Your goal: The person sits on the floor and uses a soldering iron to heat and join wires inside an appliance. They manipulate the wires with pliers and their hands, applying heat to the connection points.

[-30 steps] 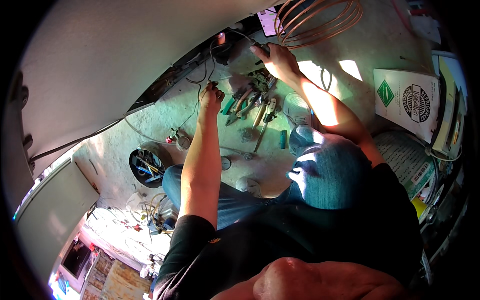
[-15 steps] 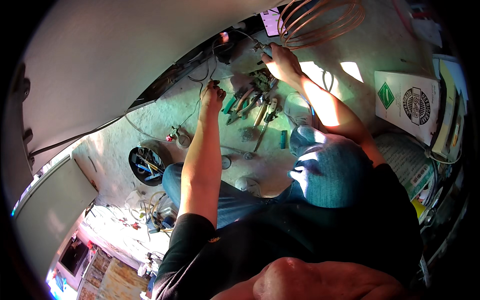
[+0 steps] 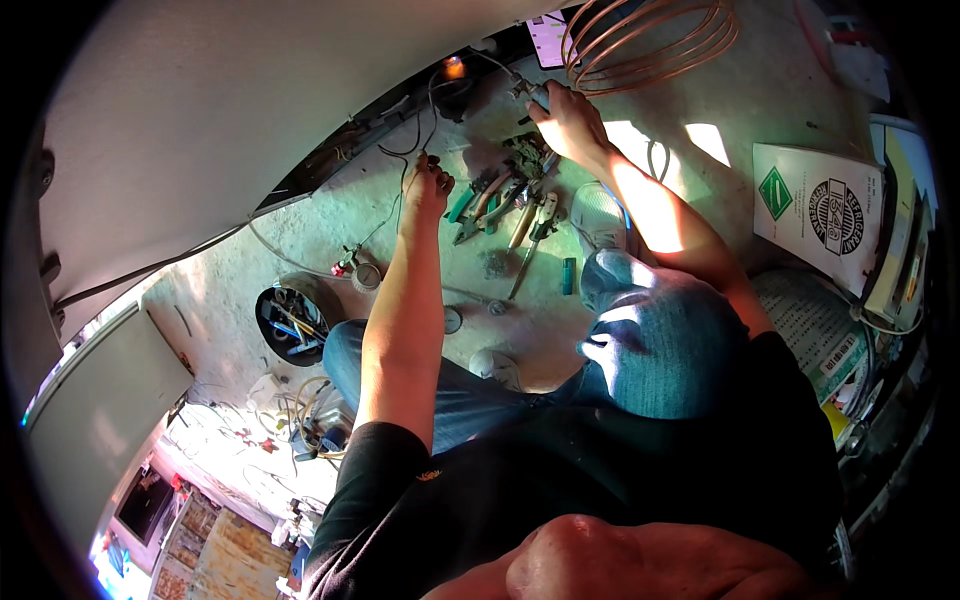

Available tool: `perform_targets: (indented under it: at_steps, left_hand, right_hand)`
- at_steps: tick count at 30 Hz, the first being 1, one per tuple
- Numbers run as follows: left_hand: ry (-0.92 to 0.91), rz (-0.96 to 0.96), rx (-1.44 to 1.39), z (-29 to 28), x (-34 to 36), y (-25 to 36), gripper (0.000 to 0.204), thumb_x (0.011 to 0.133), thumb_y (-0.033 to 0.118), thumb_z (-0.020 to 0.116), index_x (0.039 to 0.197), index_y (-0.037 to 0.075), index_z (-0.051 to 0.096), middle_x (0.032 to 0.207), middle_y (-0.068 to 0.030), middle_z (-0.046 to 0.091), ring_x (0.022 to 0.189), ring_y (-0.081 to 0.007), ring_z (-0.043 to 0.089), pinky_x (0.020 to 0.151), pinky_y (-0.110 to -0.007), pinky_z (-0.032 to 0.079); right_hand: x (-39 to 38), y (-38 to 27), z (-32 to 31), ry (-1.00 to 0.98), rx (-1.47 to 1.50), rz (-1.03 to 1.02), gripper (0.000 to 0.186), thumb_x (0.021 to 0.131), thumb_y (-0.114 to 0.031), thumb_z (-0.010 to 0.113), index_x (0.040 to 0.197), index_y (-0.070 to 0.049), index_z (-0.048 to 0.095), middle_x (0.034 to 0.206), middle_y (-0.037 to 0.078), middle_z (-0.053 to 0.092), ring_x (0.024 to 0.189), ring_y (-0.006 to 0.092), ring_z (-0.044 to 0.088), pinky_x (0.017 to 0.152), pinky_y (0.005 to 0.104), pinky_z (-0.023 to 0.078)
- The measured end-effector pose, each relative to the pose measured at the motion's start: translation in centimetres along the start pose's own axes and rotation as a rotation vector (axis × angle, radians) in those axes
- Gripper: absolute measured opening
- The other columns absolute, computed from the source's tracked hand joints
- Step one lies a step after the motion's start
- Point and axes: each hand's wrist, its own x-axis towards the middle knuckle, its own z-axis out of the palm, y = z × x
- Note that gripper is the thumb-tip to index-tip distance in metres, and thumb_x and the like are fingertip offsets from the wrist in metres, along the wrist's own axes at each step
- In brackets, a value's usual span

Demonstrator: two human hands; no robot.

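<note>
My right hand point(image 3: 572, 122) is closed around the handle of a gas torch point(image 3: 522, 88). The torch's thin metal neck curves up and left toward the open underside of a large pale cabinet point(image 3: 230, 100). Beside a dark rounded part there, a spot glows orange point(image 3: 455, 68). My left hand point(image 3: 427, 183), fingers pinched, grips a thin dark tube point(image 3: 432, 115) that rises toward the glowing area. Another thin line runs down from near this hand to a round gauge point(image 3: 367, 276) with a red fitting on the floor.
Pliers point(image 3: 468, 224), a screwdriver point(image 3: 541, 222) and other tools lie between my arms. Copper tubing point(image 3: 650, 45) is coiled at the top, beside a phone point(image 3: 547, 40). A tool bucket point(image 3: 298, 318) stands left; a white box point(image 3: 815, 210) stands right.
The spot under the cabinet glows a stronger orange. Both hands keep their holds and have hardly moved; the whole view has shifted slightly.
</note>
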Motion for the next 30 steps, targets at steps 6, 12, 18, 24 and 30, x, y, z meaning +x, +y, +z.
perform_targets:
  at_steps: [6,12,18,24,30]
  left_hand:
    - [-0.012,-0.006,-0.004,-0.55,0.31,0.09,0.030,0.101,0.035,0.055,0.080,0.014,0.049,0.061,0.0027,0.034,0.057,-0.0149,0.032,0.063,-0.034,0.035]
    - [-0.003,-0.019,-0.018,-0.20,0.34,-0.07,0.029,0.100,0.035,0.056,0.081,0.014,0.050,0.061,0.0025,0.034,0.057,-0.0151,0.032,0.062,-0.034,0.035]
    - [-0.003,-0.015,-0.003,-0.30,0.41,-0.03,0.029,0.100,0.035,0.056,0.080,0.014,0.050,0.061,0.0023,0.034,0.057,-0.0155,0.032,0.062,-0.034,0.035]
    - [-0.007,-0.024,-0.003,-0.47,0.61,-0.04,0.029,0.101,0.034,0.055,0.080,0.014,0.049,0.061,0.0021,0.035,0.058,-0.0157,0.034,0.062,-0.034,0.035]
    - [-0.016,-0.014,-0.004,-0.38,0.46,-0.01,0.029,0.102,0.034,0.054,0.081,0.014,0.049,0.062,0.0022,0.035,0.057,-0.0154,0.034,0.061,-0.034,0.035]
  right_hand:
    - [-0.05,-0.33,0.21,0.011,0.024,-0.002,0.037,0.091,-0.031,0.059,0.101,0.004,0.056,0.093,0.028,0.067,0.092,0.0437,0.066,0.081,0.0507,0.051]
    - [-0.19,-0.41,-0.13,0.009,0.039,0.018,0.039,0.091,-0.033,0.059,0.102,0.004,0.057,0.091,0.027,0.068,0.090,0.0434,0.066,0.081,0.0503,0.052]
    - [-0.12,-0.42,-0.18,-0.010,0.009,0.005,0.039,0.091,-0.032,0.059,0.101,0.005,0.056,0.090,0.027,0.068,0.088,0.0435,0.067,0.080,0.0506,0.052]
    - [0.09,-0.01,0.28,0.001,0.010,-0.016,0.038,0.092,-0.032,0.059,0.099,0.005,0.055,0.088,0.028,0.067,0.088,0.0440,0.066,0.079,0.0510,0.052]
    - [0.14,0.02,0.09,-0.027,0.026,-0.010,0.038,0.091,-0.031,0.058,0.101,0.006,0.055,0.090,0.029,0.067,0.089,0.0448,0.066,0.079,0.0512,0.052]
